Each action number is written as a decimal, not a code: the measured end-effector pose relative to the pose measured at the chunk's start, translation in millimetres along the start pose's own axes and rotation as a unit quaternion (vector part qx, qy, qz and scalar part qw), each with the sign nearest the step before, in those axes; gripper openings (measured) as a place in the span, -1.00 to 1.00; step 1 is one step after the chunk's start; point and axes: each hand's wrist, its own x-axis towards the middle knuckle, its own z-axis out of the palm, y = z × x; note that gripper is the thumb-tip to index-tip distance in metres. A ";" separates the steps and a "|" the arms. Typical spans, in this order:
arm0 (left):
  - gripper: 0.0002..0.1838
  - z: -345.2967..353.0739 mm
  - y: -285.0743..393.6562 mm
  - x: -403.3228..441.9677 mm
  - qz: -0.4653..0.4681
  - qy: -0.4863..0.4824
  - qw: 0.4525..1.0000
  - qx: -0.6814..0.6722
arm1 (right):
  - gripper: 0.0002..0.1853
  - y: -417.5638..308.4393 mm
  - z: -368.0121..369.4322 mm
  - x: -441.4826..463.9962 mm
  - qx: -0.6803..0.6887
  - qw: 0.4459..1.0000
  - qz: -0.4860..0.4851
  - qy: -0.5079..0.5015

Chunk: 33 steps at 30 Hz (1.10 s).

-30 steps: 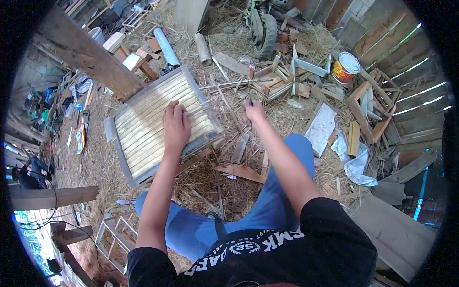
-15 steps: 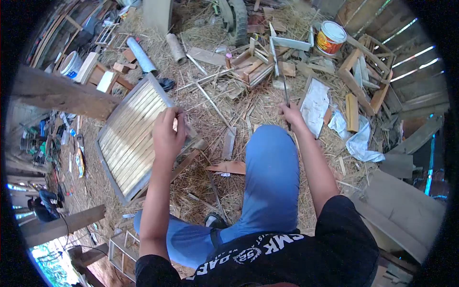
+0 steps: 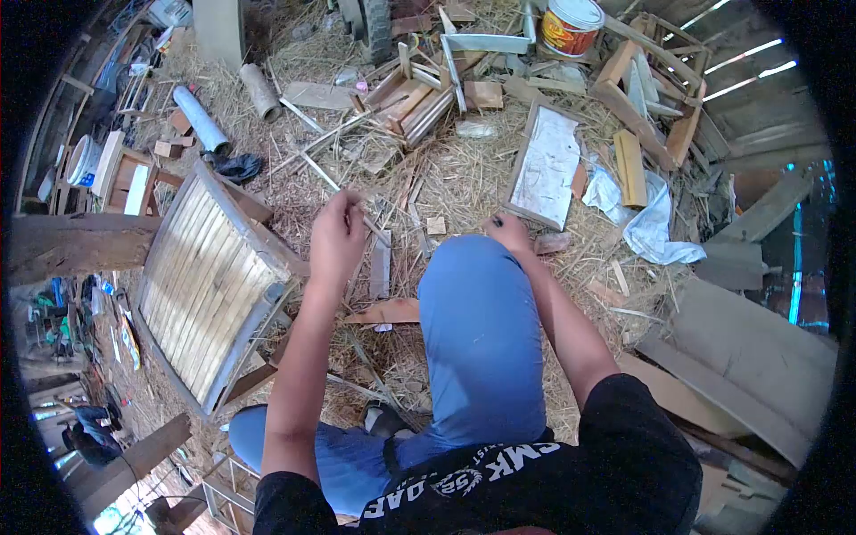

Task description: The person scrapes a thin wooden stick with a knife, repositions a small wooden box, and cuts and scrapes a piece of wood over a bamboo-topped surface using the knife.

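My left hand (image 3: 339,239) is raised with curled fingers above the straw floor, just right of a slatted wooden panel (image 3: 209,276) in a grey frame. What the fingers hold, if anything, is hidden. My right hand (image 3: 510,235) is closed in a fist beside my bent knee. A small dark end of a long thin tool (image 3: 497,220) shows at its fingers; the rest of the tool cannot be made out. Beneath and between the hands lie a small wood block (image 3: 436,226), a thin pale stick (image 3: 321,171) and a flat board piece (image 3: 385,311).
A framed board with white sheeting (image 3: 547,165) lies ahead to the right, near a yellowish wood block (image 3: 629,169) and white cloth (image 3: 662,223). Farther off are a paint bucket (image 3: 571,28), wooden frames (image 3: 615,85) and a wheel (image 3: 373,31). A wooden beam (image 3: 80,242) juts in at left.
My right hand has come down and left towards my knee; the long dark tool, upright in it before, now shows only a short end. The whole view has shifted.
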 end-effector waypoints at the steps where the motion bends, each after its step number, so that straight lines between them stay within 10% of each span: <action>1: -0.86 -9.1 9.9 -2.5 -0.008 0.006 1.000 0.003 | -0.64 -33.4 0.7 -4.5 -0.002 0.998 -0.017 -0.053; 9: -0.87 -95.4 23.7 -36.6 -0.139 0.074 0.973 -0.169 | -0.77 -143.4 157.2 102.7 -0.090 0.905 -0.416 0.015; 12: -0.86 -120.6 30.7 -50.9 -0.150 0.057 0.974 -0.162 | -0.78 -170.5 185.7 116.5 -0.277 0.894 -0.351 -0.006; 19: -0.87 -146.9 -10.0 -69.4 -0.169 0.102 0.973 -0.119 | -0.79 -190.2 171.4 125.8 -0.218 0.912 -0.341 -0.059; 33: -0.86 -153.7 -46.1 -90.6 -0.130 0.134 0.966 -0.179 | -0.03 -233.9 20.2 105.1 0.070 0.928 -0.313 -0.190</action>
